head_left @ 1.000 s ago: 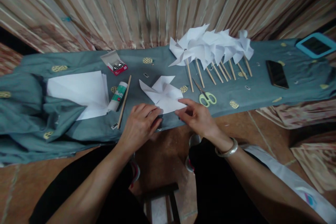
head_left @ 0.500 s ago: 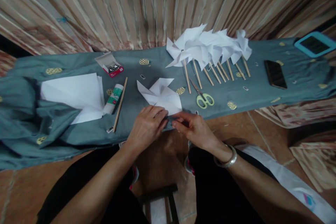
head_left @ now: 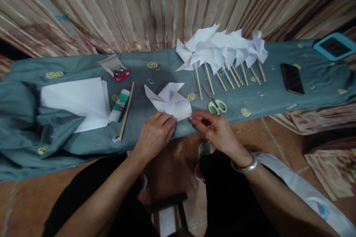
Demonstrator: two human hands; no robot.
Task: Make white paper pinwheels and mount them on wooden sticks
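Observation:
A white paper pinwheel [head_left: 171, 100] without a stick lies near the front edge of the cloth-covered table. My left hand [head_left: 158, 131] is closed on its lower edge, fingers pressing the paper. At the pinwheel's right lower corner, my right hand [head_left: 211, 127] has thumb and fingertips pinched on the paper's edge; a silver bangle [head_left: 246, 164] circles that wrist. To the left lie a wooden stick [head_left: 127, 111] and a green-and-white glue stick [head_left: 119, 105]. Scissors [head_left: 214, 103] with light green handles rest to the right.
Several finished pinwheels [head_left: 205, 50] on sticks lie in a row at the back. An open box of metal pins [head_left: 119, 72] stands behind a stack of white paper [head_left: 75, 98]. A phone [head_left: 292, 77] and a blue-framed tablet [head_left: 335, 46] lie at the right.
My right hand has moved right and slightly up along the paper's lower edge to its corner. My left hand stays nearly in place on the pinwheel.

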